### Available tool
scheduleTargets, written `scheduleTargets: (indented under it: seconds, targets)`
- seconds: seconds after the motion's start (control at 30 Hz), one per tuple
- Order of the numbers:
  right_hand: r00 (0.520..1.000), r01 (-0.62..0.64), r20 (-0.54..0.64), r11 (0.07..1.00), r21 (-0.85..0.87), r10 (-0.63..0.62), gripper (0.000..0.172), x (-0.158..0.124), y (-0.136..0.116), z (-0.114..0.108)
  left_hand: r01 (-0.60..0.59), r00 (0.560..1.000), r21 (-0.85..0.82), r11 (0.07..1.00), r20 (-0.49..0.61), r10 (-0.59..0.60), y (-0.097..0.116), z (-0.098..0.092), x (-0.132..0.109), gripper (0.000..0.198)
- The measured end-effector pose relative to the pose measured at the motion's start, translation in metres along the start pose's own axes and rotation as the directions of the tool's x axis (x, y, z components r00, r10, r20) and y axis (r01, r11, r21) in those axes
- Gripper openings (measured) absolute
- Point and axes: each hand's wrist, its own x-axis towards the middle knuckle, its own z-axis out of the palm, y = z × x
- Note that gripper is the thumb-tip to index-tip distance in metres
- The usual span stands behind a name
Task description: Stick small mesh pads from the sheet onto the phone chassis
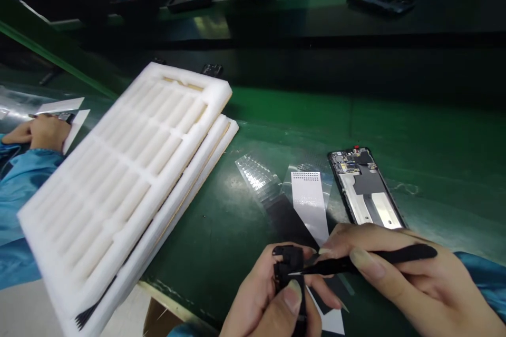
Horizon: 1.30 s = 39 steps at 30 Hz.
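My left hand [269,300] is closed around a small black plastic phone part [290,263], its thumb pressed on the near side. Black tweezers [395,256] are pinched in my right hand [403,284], their tips touching the face of the black part. Just beyond my hands lie a white sticker sheet [312,202] with rows of tiny dark pieces and a clear strip with a black section [286,216]. An opened phone [363,187], its circuit board and silvery frame exposed, rests past my right hand.
White foam trays [158,168] with slots stand stacked at left, jutting over the green bench edge. A co-worker's hands [45,131] work beyond them. Several phones lie on the raised shelf at the back, one phone [379,0] nearer its edge.
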Motion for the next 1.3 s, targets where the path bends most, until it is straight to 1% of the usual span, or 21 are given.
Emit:
scheduleTargets:
  seconds: [0.13,0.3,0.4,0.53,0.6,0.67,0.7,0.73,0.77,0.8,0.83,0.87,0.9,0.93,0.97,1.0,1.03,1.07,1.1,1.17,1.3]
  targets:
    - [0.997,0.078,0.025,0.992,-0.096,-0.076,0.020,-0.001,0.000,-0.002,0.019,1.000,0.002,1.000,-0.004,-0.019,-0.003,0.000,-0.001,0.032]
    - [0.993,0.107,0.063,0.989,-0.103,-0.101,0.023,0.002,-0.001,-0.003,-0.048,0.999,0.049,0.998,0.011,0.047,-0.003,0.000,-0.001,0.032]
    - [0.985,0.155,0.098,0.982,-0.110,-0.144,0.025,0.003,0.001,-0.003,-0.055,0.999,0.037,0.998,0.005,0.054,-0.003,-0.001,-0.001,0.033]
    - [0.990,0.137,0.062,0.984,-0.111,-0.130,0.022,-0.002,0.002,0.000,-0.049,0.999,-0.002,0.999,0.010,0.049,-0.004,-0.003,-0.001,0.033]
    - [0.989,0.143,0.056,0.979,-0.148,-0.136,0.021,0.000,0.002,-0.004,-0.042,0.999,0.003,0.999,0.020,0.042,-0.004,-0.004,-0.001,0.035]
    - [0.987,0.159,0.006,0.956,-0.245,-0.162,0.020,0.010,0.002,-0.014,-0.033,0.999,0.071,0.997,0.003,0.033,-0.002,-0.005,0.000,0.039]
    - [0.984,0.152,-0.043,0.937,-0.314,-0.174,0.022,0.019,0.004,-0.023,-0.040,0.999,0.157,0.987,-0.027,0.045,0.000,-0.006,0.002,0.041]
    - [0.978,0.133,-0.099,0.915,-0.382,-0.184,0.026,0.029,0.007,-0.032,-0.056,0.995,0.292,0.955,-0.068,0.079,0.002,-0.007,0.005,0.043]
    - [0.969,0.104,-0.158,0.894,-0.435,-0.190,0.033,0.040,0.010,-0.041,-0.074,0.984,0.465,0.882,-0.107,0.139,0.006,-0.009,0.009,0.043]
    - [0.967,0.085,-0.177,0.885,-0.459,-0.185,0.040,0.050,0.014,-0.051,-0.086,0.969,0.653,0.753,-0.120,0.215,0.009,-0.011,0.014,0.042]
    - [0.969,0.079,-0.174,0.884,-0.460,-0.177,0.045,0.060,0.019,-0.058,-0.103,0.949,0.824,0.557,-0.086,0.303,0.013,-0.014,0.021,0.040]
    - [0.974,0.082,-0.154,0.890,-0.449,-0.167,0.047,0.067,0.025,-0.064,-0.119,0.926,0.944,0.309,-0.007,0.378,0.017,-0.017,0.029,0.038]
    - [0.979,0.092,-0.124,0.897,-0.433,-0.161,0.046,0.071,0.030,-0.068,-0.137,0.900,0.990,0.044,0.106,0.423,0.020,-0.020,0.038,0.038]
    - [0.982,0.105,-0.099,0.902,-0.419,-0.160,0.043,0.074,0.034,-0.070,-0.155,0.875,0.967,-0.202,0.230,0.427,0.023,-0.023,0.047,0.042]
    - [0.983,0.118,-0.079,0.904,-0.411,-0.164,0.039,0.075,0.038,-0.071,-0.168,0.849,0.897,-0.408,0.342,0.402,0.025,-0.025,0.056,0.047]
    - [0.983,0.132,-0.064,0.903,-0.409,-0.173,0.034,0.074,0.041,-0.071,-0.168,0.829,0.810,-0.562,0.425,0.365,0.027,-0.027,0.064,0.052]
    - [0.982,0.146,-0.053,0.899,-0.412,-0.183,0.030,0.073,0.043,-0.070,-0.156,0.819,0.730,-0.665,0.472,0.326,0.028,-0.029,0.072,0.056]
    - [0.981,0.157,-0.041,0.894,-0.420,-0.191,0.027,0.072,0.045,-0.070,-0.142,0.821,0.667,-0.731,0.492,0.290,0.029,-0.030,0.078,0.060]
    - [0.980,0.167,-0.028,0.887,-0.431,-0.198,0.025,0.070,0.046,-0.069,-0.129,0.825,0.618,-0.775,0.501,0.262,0.030,-0.031,0.083,0.062]
    - [0.979,0.184,0.006,0.870,-0.457,-0.204,0.023,0.069,0.047,-0.070,-0.118,0.836,0.559,-0.820,0.502,0.222,0.030,-0.032,0.089,0.063]
    - [0.972,0.226,0.058,0.832,-0.507,-0.229,0.020,0.068,0.048,-0.073,-0.140,0.835,0.528,-0.837,0.517,0.186,0.030,-0.034,0.092,0.060]
